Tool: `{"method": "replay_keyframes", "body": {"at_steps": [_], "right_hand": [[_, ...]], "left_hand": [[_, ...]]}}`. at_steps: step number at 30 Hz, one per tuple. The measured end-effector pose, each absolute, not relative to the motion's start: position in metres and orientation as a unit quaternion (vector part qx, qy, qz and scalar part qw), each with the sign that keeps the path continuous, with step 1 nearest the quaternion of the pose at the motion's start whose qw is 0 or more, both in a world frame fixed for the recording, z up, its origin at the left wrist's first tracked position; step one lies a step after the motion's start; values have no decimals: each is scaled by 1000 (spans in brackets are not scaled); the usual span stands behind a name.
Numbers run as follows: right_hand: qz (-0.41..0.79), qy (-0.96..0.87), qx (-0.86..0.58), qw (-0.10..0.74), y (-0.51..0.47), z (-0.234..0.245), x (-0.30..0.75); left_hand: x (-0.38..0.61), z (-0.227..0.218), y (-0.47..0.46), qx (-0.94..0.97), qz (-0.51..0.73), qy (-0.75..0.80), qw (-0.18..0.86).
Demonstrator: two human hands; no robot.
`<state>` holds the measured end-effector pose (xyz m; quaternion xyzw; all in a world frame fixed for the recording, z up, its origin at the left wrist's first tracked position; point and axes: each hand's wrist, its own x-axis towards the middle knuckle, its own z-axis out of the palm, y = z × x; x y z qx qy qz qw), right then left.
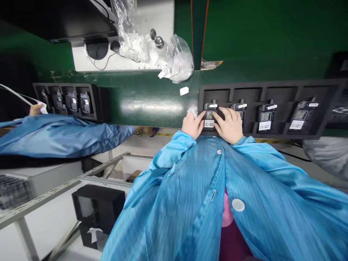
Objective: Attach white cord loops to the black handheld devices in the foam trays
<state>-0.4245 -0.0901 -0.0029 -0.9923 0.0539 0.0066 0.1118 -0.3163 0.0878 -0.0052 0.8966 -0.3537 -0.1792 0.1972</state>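
A black foam tray lies on the green belt in front of me and holds several black handheld devices with small screens and white labels. Both my hands rest on the leftmost device. My left hand grips its left side and also pinches a small white wad. My right hand covers the device's right side, fingers curled over it, and partly hides the second device. Two more devices sit untouched in slots to the right.
A second black tray with several devices lies at the left, by a co-worker's blue sleeve and hand. Clear plastic bags of white parts and a small white piece lie further back. A metal frame stands below.
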Motion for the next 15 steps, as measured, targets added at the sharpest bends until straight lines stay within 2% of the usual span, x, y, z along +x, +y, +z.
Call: {"method": "replay_keyframes", "body": {"at_steps": [6,11,15], "right_hand": [[2,38,-992,117,-90,1,-425],[-8,21,-989,144,-96,11,-428],[-86,70,-979,174,-120,35,-442]], "left_hand": [[-315,-5,93,854,-199,-119,466],[-310,11,72,662,-305,46,683],[-312,30,47,489,-416,121,757]]}}
